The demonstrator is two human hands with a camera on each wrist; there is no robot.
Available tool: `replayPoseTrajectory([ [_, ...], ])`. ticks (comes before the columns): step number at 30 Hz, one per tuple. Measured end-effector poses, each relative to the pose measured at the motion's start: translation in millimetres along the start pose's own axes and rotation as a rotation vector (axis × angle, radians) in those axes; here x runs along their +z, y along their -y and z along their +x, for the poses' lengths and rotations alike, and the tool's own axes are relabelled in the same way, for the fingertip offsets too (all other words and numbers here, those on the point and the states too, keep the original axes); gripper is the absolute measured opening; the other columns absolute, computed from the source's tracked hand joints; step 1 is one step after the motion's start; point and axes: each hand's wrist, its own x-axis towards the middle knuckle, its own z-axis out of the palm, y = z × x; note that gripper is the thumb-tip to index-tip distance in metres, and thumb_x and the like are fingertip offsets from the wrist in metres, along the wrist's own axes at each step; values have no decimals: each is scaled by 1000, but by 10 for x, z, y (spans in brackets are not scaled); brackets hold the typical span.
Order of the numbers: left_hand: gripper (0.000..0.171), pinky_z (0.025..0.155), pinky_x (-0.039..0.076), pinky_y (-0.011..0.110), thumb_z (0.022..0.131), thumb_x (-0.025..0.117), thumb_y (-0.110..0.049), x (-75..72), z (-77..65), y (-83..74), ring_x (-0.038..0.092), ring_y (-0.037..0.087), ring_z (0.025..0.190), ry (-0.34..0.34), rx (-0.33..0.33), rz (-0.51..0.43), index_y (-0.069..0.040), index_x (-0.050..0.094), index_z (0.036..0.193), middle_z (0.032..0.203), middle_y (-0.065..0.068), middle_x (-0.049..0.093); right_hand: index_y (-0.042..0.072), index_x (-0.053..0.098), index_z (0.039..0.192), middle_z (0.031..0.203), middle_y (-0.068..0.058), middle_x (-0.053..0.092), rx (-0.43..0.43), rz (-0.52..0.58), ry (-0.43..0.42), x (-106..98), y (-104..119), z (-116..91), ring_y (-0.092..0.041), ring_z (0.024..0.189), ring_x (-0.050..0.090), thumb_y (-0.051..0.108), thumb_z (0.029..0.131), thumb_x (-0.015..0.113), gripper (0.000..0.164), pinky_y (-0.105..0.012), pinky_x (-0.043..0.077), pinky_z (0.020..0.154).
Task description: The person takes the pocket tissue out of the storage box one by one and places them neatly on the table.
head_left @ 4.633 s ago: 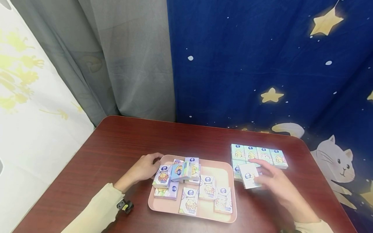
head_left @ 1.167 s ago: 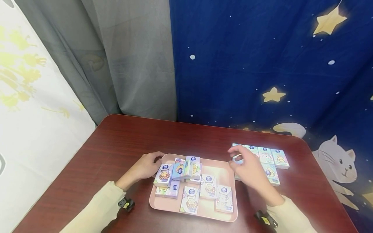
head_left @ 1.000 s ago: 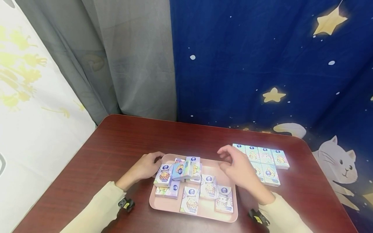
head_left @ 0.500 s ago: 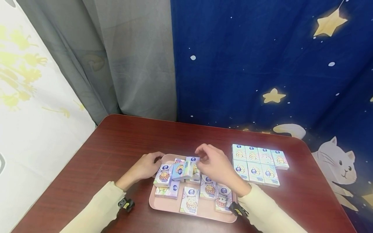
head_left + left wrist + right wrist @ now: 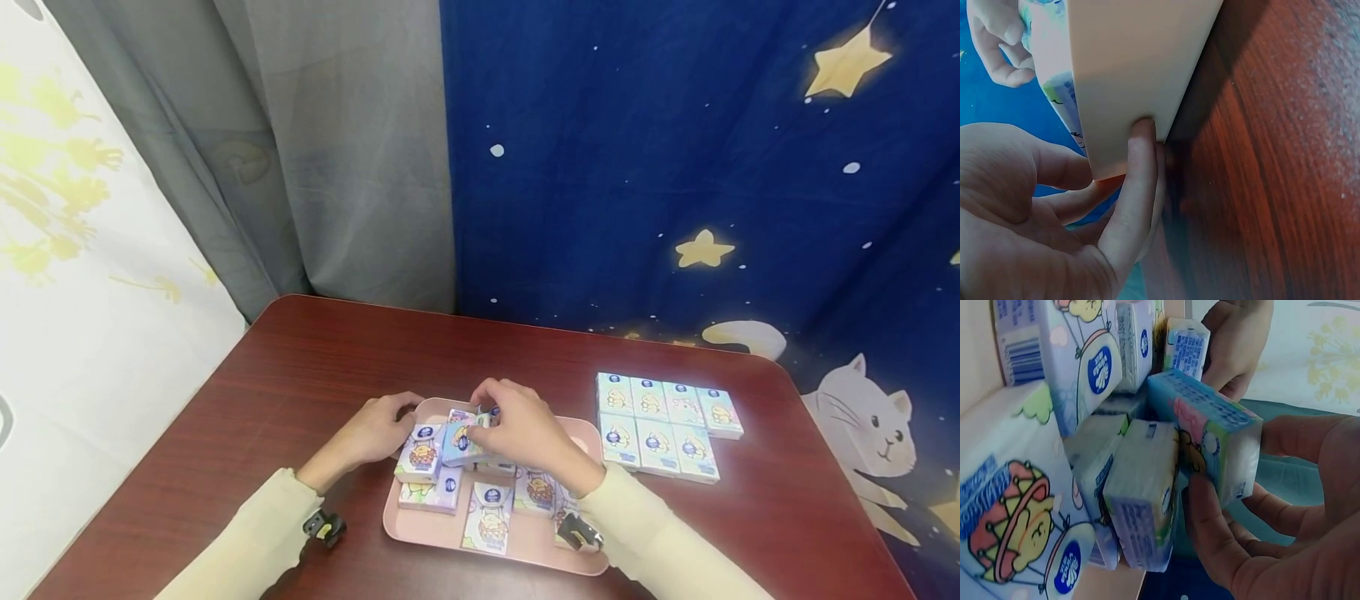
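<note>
A pink tray (image 5: 423, 527) holds several small tissue packs, some stacked at its left end. My left hand (image 5: 381, 428) holds the tray's far-left corner; in the left wrist view the thumb meets the rim and fingers press the tray's outer wall (image 5: 1129, 69). My right hand (image 5: 525, 427) reaches over the tray and pinches a light-blue tissue pack (image 5: 1207, 419) by its end, thumb and fingers on opposite sides. The pack sits tilted on top of the pile. Purple-and-white tissue packs (image 5: 487, 518) lie below and in front of it, partly hidden by the right arm.
To the right of the tray, light-blue and green tissue packs (image 5: 658, 446) lie flat side by side in two rows on the dark red table (image 5: 337, 358). Grey and blue curtains (image 5: 600, 167) hang behind the table's far edge.
Earlier the right hand held a white-looking pack over the rows at right; that pack now lies there. The right hand has moved left onto the blue pack. The left hand stays put.
</note>
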Motion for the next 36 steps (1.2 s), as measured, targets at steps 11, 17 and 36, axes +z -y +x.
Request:
replayPoseTrajectory([
  [11, 31, 61, 59, 33, 110, 59, -9, -1, 2, 9, 70, 15, 74, -2, 19, 5, 1, 71, 137, 87, 5, 70, 11, 72, 125, 115, -8, 74, 36, 121, 110, -15, -25, -28, -23, 105, 66, 6, 84, 86, 43, -49, 56, 96],
  [17, 30, 62, 59, 33, 110, 59, -9, 0, 7, 14, 70, 15, 75, -4, 22, 8, 0, 71, 137, 87, 4, 71, 13, 71, 131, 118, -6, 75, 63, 210, 156, -134, -85, -104, -25, 112, 68, 4, 86, 81, 47, -53, 54, 100],
  [36, 31, 57, 62, 35, 110, 58, -7, 4, -6, -6, 72, 17, 69, 5, -2, -45, 3, 69, 137, 83, 6, 70, 14, 67, 145, 129, -9, 70, 65, 400, 172, -467, -413, -357, -30, 106, 62, -7, 83, 66, 65, -43, 52, 87],
])
